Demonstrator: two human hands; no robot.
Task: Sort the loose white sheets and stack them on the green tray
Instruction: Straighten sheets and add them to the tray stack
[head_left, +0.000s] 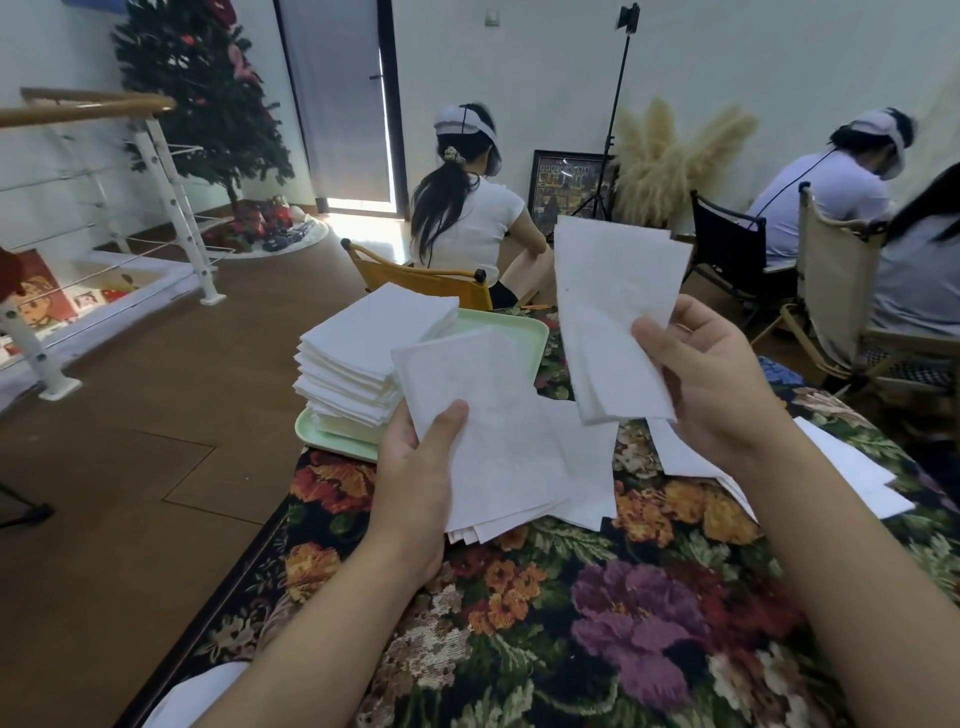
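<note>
- Your left hand (415, 457) pinches a small bundle of white sheets (488, 431), thumb on top and fingers closed beneath, likely gathering them into one batch for stacking.
- Your right hand (711, 379) grips a single raised sheet (608, 306), lifted clear, probably to check it.
- The green tray (511, 335) sits at the table's far left corner, its stack (363, 353) already tall.
- More loose sheets (841, 462) lie near the right edge.

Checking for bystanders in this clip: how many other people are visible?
3, all seated, facing away: one in a white top centre, one in a white shirt right, one at the right edge, mostly cut off.
</note>
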